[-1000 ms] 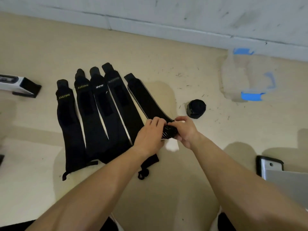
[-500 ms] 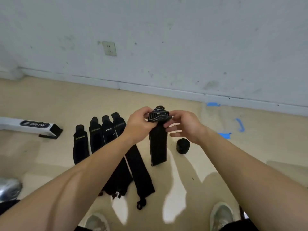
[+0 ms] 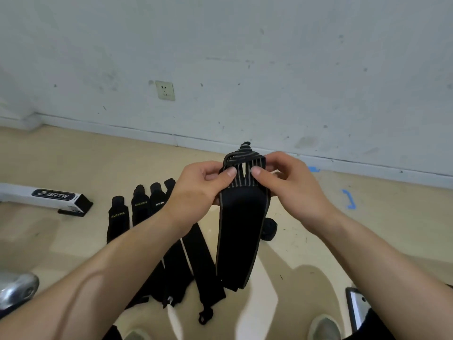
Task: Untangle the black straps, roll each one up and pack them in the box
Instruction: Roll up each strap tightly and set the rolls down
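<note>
Head: strap hangs; fingers pinch its top.

Matt black cloth strap, ribbed striped end; glossy floor.

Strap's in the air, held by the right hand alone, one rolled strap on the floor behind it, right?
No: the head view shows both the left hand and right hand pinching the strap at its top. The rolled strap does lie on the floor behind.
</note>
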Demonstrator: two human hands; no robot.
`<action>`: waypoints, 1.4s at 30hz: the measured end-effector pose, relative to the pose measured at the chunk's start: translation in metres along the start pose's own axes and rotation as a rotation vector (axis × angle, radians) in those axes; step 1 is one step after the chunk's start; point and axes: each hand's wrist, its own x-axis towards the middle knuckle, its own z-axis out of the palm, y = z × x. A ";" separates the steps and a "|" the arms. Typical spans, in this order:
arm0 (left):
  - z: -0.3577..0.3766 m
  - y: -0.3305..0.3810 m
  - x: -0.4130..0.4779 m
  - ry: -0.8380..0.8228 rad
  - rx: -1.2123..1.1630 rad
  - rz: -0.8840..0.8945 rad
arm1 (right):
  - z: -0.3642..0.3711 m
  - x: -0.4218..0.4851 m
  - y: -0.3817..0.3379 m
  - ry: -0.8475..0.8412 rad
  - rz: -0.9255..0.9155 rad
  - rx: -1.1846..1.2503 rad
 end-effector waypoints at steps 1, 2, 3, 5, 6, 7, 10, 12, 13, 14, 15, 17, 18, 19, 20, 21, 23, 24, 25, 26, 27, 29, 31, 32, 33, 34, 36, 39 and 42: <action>0.001 -0.003 0.001 0.030 -0.006 -0.007 | 0.004 0.001 0.003 0.053 -0.020 -0.015; 0.002 -0.005 0.002 0.057 -0.015 -0.022 | 0.007 0.003 0.005 0.085 -0.056 -0.059; 0.003 -0.007 0.003 0.073 -0.024 -0.043 | 0.008 0.005 0.006 0.097 -0.109 -0.128; 0.003 -0.010 0.007 0.089 -0.031 -0.085 | 0.010 0.008 0.006 0.083 -0.194 -0.245; 0.002 -0.011 0.010 0.097 -0.033 -0.102 | 0.010 0.010 0.006 0.078 -0.214 -0.264; 0.002 -0.012 0.012 0.107 -0.037 -0.116 | 0.011 0.012 0.008 0.068 -0.225 -0.276; 0.000 -0.017 0.019 0.141 -0.042 -0.145 | 0.015 0.019 0.010 0.046 -0.244 -0.298; 0.000 -0.020 0.022 0.163 -0.053 -0.156 | 0.015 0.023 0.012 0.027 -0.224 -0.272; 0.000 -0.022 0.023 0.176 -0.055 -0.155 | 0.015 0.025 0.013 0.015 -0.214 -0.259; 0.000 -0.023 0.024 0.188 -0.052 -0.151 | 0.015 0.026 0.014 0.002 -0.206 -0.255; 0.000 -0.024 0.025 0.196 -0.047 -0.144 | 0.015 0.028 0.015 -0.010 -0.202 -0.261; 0.000 -0.026 0.026 0.197 -0.029 -0.126 | 0.015 0.029 0.016 -0.018 -0.197 -0.265; 0.000 -0.027 0.026 0.198 -0.013 -0.113 | 0.015 0.029 0.016 -0.015 -0.189 -0.260; 0.000 -0.027 0.025 0.203 0.008 -0.099 | 0.016 0.030 0.017 -0.010 -0.182 -0.258; 0.001 -0.027 0.025 0.211 0.031 -0.083 | 0.015 0.031 0.018 -0.005 -0.176 -0.263; 0.001 -0.026 0.024 0.221 0.052 -0.065 | 0.015 0.032 0.019 -0.001 -0.174 -0.275; 0.002 -0.025 0.023 0.230 0.081 -0.037 | 0.014 0.032 0.020 -0.007 -0.181 -0.303; 0.003 -0.024 0.022 0.229 0.095 -0.030 | 0.014 0.032 0.020 -0.016 -0.190 -0.317; 0.003 -0.024 0.022 0.231 0.108 -0.026 | 0.013 0.031 0.020 -0.031 -0.204 -0.327; 0.003 -0.024 0.021 0.234 0.114 -0.023 | 0.013 0.031 0.020 -0.056 -0.213 -0.330; 0.003 -0.024 0.020 0.237 0.113 -0.021 | 0.012 0.030 0.020 -0.087 -0.217 -0.330; 0.003 -0.024 0.018 0.244 0.105 -0.014 | 0.012 0.030 0.019 -0.144 -0.216 -0.342; 0.002 -0.022 0.016 0.242 0.098 0.003 | 0.012 0.030 0.020 -0.144 -0.221 -0.372; 0.002 -0.022 0.015 0.237 0.101 0.013 | 0.012 0.029 0.020 -0.128 -0.220 -0.388; 0.002 -0.021 0.014 0.233 0.108 0.025 | 0.013 0.029 0.019 -0.109 -0.217 -0.399; 0.002 -0.021 0.013 0.228 0.114 0.034 | 0.013 0.029 0.018 -0.089 -0.212 -0.403; 0.001 -0.022 0.012 0.221 0.127 0.039 | 0.013 0.028 0.017 -0.038 -0.202 -0.401; 0.000 -0.023 0.012 0.225 0.178 0.056 | 0.013 0.025 0.016 0.010 -0.205 -0.403; 0.000 -0.023 0.013 0.241 0.245 0.086 | 0.014 0.023 0.016 0.024 -0.202 -0.391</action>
